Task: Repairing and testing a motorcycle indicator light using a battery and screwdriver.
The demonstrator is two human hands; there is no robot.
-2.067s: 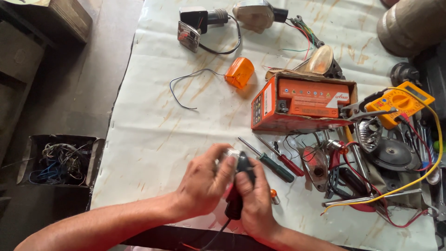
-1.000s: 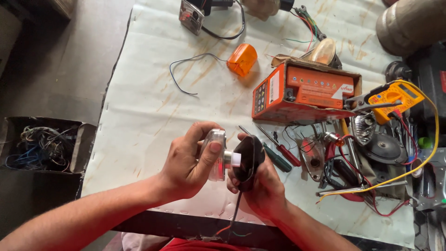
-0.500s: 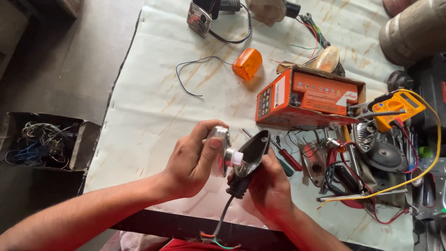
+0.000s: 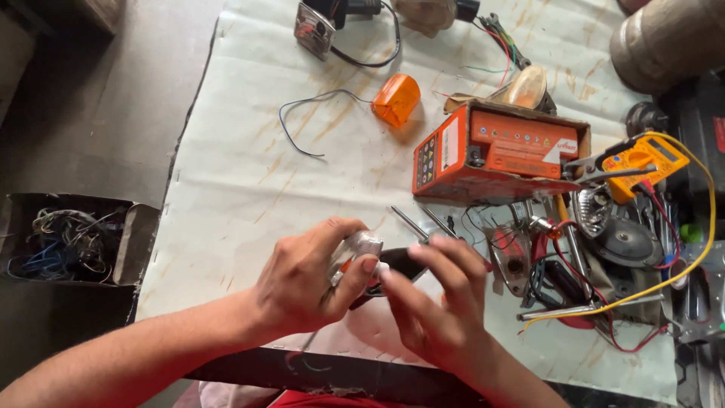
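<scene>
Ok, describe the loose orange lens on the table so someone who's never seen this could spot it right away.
Start at the big orange box in the middle of the white-covered table. Just to its upper left lies the orange lens, alone on bare cloth. Unlike the box, it is a small, translucent, rounded cap.

Soft even daylight, sharp focus, faint shadows.

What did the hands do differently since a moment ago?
The right hand let the black housing tip down from edge-up to low between the hands, its fingers now spread over it. The left hand still grips the clear lens. The orange box and the yellow multimeter stayed put.
</scene>
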